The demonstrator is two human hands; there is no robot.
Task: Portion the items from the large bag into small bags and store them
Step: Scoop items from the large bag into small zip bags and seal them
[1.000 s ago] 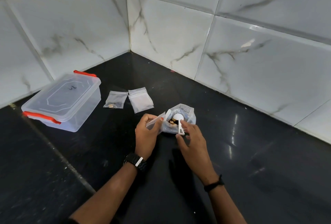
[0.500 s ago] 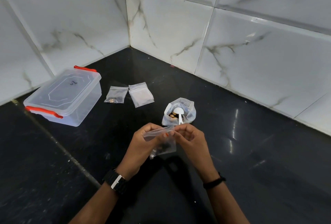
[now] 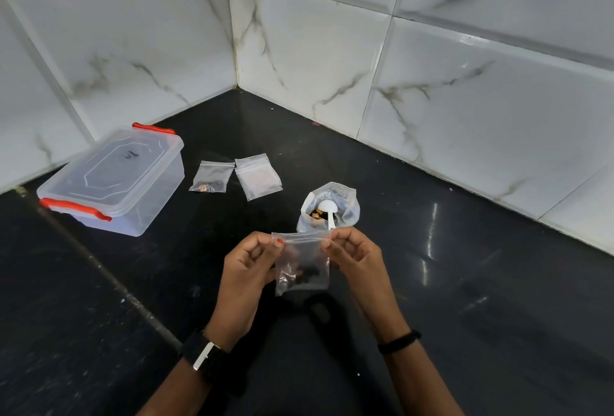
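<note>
Small bag (image 3: 301, 266) with dark pieces is pinched at its top corners by left hand (image 3: 247, 269) and right hand (image 3: 357, 257), above the counter (image 3: 465, 316).

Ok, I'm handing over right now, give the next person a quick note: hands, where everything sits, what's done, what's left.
Left hand and right hand each pinch a top corner of a small bag with dark pieces inside, held up above the counter.
Large bag stands open just behind, white spoon in it.
Done: one filled small bag lies near the lidded storage box.
Left: seal the held bag, fill the empty-looking bags, put all in the box.
</note>
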